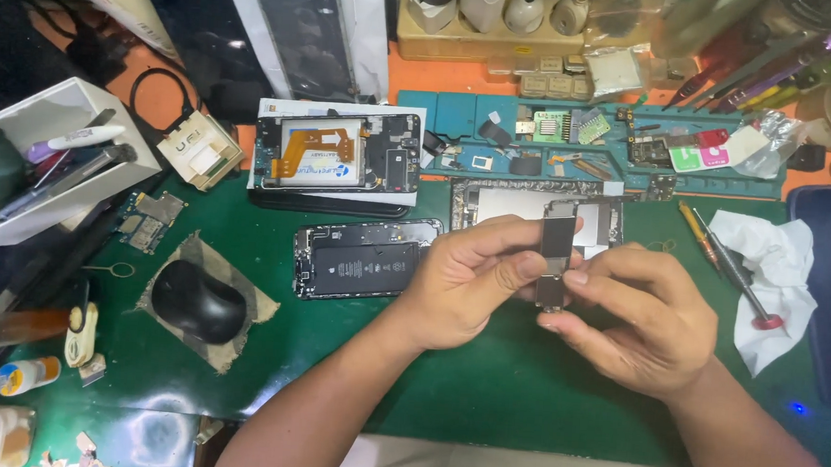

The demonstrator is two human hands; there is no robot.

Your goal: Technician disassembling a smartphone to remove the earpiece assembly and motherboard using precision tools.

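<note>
While both hands pinch it, left hand (465, 279) & right hand (634, 316) closed on flat rect. circuit board (557, 246), green matte mat (484, 379) beneath

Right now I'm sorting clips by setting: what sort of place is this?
Most likely a phone repair bench: both hands hold a small circuit board over a green mat, beside an opened phone and a screwdriver.

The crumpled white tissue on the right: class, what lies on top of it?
A red-tipped screwdriver lies across the white tissue, its red end resting on the paper. Whatever the tissue covers on the green mat cannot be seen.
</note>
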